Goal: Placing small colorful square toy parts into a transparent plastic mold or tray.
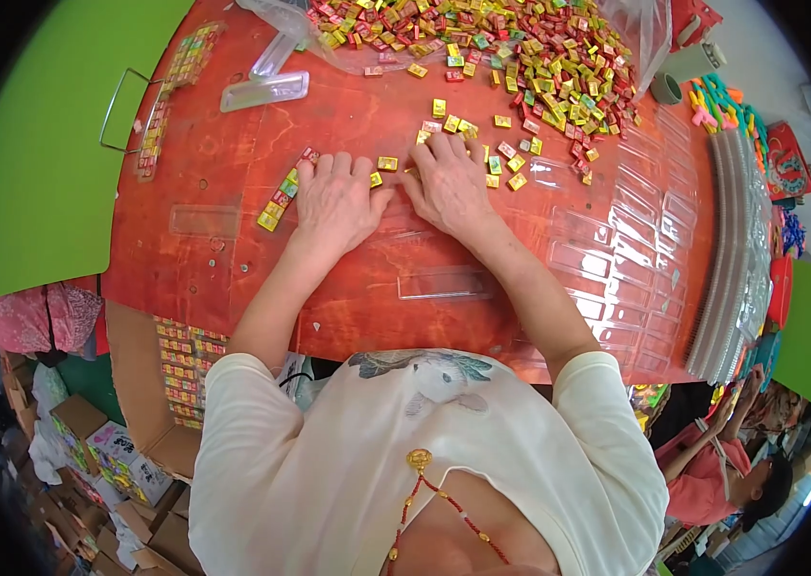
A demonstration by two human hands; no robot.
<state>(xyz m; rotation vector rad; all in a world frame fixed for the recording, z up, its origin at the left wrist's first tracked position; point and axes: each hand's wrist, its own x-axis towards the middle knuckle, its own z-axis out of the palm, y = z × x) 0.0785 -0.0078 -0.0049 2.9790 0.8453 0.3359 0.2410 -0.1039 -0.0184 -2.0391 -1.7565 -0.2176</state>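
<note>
My left hand point(336, 200) rests on the red tabletop, palm down, fingers spread and slightly bent, thumb out to the right. Touching its left side is a slanted row of small red, yellow and green boxes point(281, 200); the hand hides part of it. Two loose yellow boxes, one of them this yellow box point(387, 163), lie between my hands. My right hand point(451, 180) reaches palm down over a few loose small boxes point(452, 125), fingers apart and bent. Its fingertips are at these boxes, and what lies under the palm is hidden.
A big heap of small boxes point(559, 72) covers the far side. Clear plastic trays point(617, 254) lie at right, beside a tall stack of trays point(734, 259). Filled trays point(175, 86) sit at far left. A carton point(142, 384) stands lower left; another person point(713, 480) is at lower right.
</note>
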